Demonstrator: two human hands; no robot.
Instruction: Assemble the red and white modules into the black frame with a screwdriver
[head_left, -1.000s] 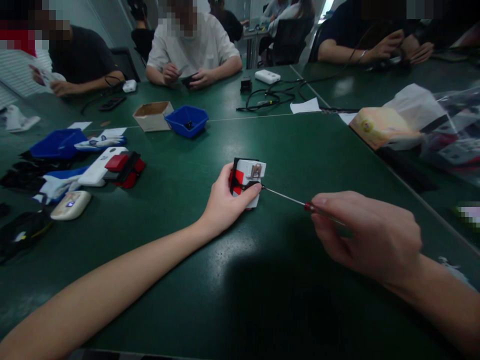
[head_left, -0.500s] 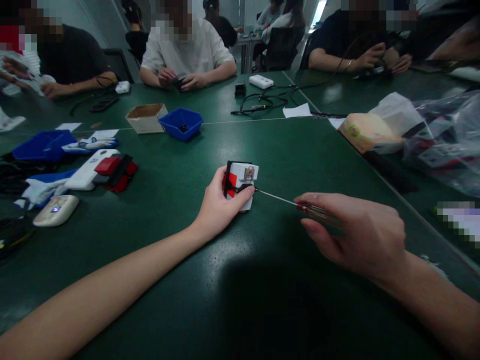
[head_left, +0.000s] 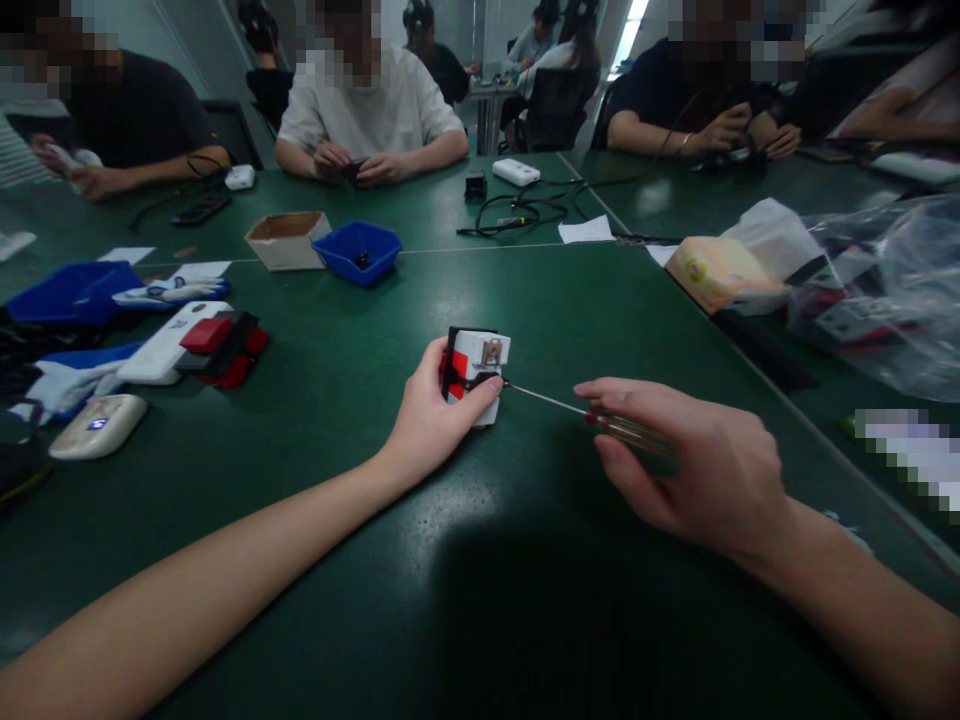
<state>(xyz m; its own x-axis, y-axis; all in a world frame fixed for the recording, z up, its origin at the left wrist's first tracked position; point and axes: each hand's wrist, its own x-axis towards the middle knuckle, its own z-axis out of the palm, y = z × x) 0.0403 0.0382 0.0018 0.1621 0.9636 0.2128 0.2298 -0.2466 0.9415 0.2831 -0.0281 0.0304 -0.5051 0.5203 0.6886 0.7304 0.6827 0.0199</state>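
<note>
A small white, red and black device (head_left: 487,352) is gripped in my left hand (head_left: 431,415), the thumb pressed across its front near the lower edge. My right hand (head_left: 697,450) holds a screwdriver (head_left: 626,430) by its clear reddish handle, which lies between fingers and palm. The thin metal shaft points left, and its end meets a small dark part at the device's right side, beside my left thumb. Exactly how the tip sits there is too small to tell.
Ahead stand a cardboard box (head_left: 289,243) and a blue bin (head_left: 358,252). Gloves (head_left: 176,292), a white case (head_left: 176,340) and red-black pieces (head_left: 225,348) lie left. Black cables (head_left: 517,212) lie beyond; plastic bags (head_left: 885,300) lie right. Several people sit around the table.
The whole view has shifted slightly. My right hand's index finger looks a little more extended and raised off the screwdriver handle. The device is still in my left hand.
</note>
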